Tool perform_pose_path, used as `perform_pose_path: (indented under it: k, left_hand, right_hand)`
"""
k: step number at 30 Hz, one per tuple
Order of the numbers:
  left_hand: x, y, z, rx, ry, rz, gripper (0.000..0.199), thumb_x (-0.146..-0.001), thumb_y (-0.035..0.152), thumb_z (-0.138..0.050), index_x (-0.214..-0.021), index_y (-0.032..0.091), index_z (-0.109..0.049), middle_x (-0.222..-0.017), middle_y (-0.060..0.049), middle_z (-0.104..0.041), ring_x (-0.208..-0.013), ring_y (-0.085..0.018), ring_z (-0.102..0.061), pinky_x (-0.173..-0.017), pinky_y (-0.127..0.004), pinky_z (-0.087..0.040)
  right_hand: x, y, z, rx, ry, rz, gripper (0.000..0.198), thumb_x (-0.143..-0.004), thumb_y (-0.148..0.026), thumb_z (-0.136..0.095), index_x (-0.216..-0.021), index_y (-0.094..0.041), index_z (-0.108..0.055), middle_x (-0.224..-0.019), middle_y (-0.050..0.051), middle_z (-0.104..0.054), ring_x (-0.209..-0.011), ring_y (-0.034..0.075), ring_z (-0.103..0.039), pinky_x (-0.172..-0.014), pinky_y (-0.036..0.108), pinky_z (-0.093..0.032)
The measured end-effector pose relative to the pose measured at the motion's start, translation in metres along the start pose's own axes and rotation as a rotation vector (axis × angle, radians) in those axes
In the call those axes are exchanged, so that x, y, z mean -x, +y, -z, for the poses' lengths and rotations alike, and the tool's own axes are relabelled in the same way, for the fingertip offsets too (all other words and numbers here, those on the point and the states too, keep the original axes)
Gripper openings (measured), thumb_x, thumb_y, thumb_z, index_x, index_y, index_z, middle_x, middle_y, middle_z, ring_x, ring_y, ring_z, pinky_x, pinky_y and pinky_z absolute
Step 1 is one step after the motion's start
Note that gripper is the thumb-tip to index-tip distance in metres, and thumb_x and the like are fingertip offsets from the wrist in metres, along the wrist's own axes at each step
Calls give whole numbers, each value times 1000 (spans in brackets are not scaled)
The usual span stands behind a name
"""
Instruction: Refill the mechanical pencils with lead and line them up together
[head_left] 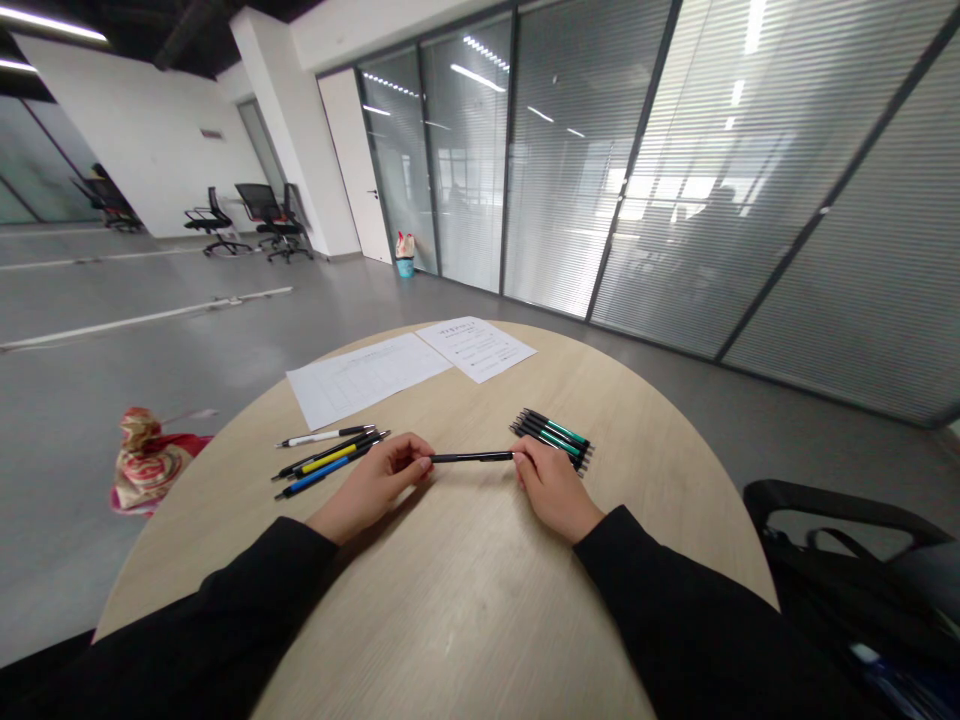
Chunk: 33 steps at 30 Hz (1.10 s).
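A black pen (472, 457) is held level above the table, one end in each hand. My left hand (382, 480) pinches its left end between thumb and fingers. At the opposite end, my right hand (551, 485) grips the tip the same way. Just left of my left hand lie several loose pens, among them a white pen (322, 437), a yellow pen (330, 459) and a blue pen (319, 480). Beyond my right hand, several black and green pens (555, 432) lie side by side in a row, partly hidden by that hand.
The round wooden table (465, 610) carries two printed paper sheets, a wide sheet (367, 378) and a smaller sheet (480, 347), at its far side. A black chair (840, 510) stands at the right edge. A patterned cloth bundle (150, 460) is beyond the left edge.
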<state>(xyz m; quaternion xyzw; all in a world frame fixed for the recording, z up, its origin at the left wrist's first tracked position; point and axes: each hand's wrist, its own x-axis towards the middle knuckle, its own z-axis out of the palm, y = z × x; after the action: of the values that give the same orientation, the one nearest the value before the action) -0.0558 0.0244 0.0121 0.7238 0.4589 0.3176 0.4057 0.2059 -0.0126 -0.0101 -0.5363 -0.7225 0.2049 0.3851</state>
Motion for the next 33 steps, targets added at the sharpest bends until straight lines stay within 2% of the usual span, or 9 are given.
perform_pose_path:
  k: [15, 33]
  left_hand:
    - [1, 4, 0, 17, -1, 10, 24, -85, 42, -59, -88, 18, -58, -73, 0, -63, -68, -16, -58, -67, -28, -45]
    - [1, 2, 0, -2, 8, 1, 25, -85, 43, -60, -88, 19, -59, -74, -1, -64, -69, -17, -60, -67, -30, -46]
  right_hand:
    - [0, -1, 0, 2, -12, -9, 24, -98, -21, -41, -79, -20, -55, -62, -2, -53, -61, 16, -52, -63, 27, -32]
    - [-1, 1, -1, 32, 27, 20, 25, -98, -23, -41, -78, -20, -57, -65, 0, -56, -64, 17, -53, -63, 27, -32]
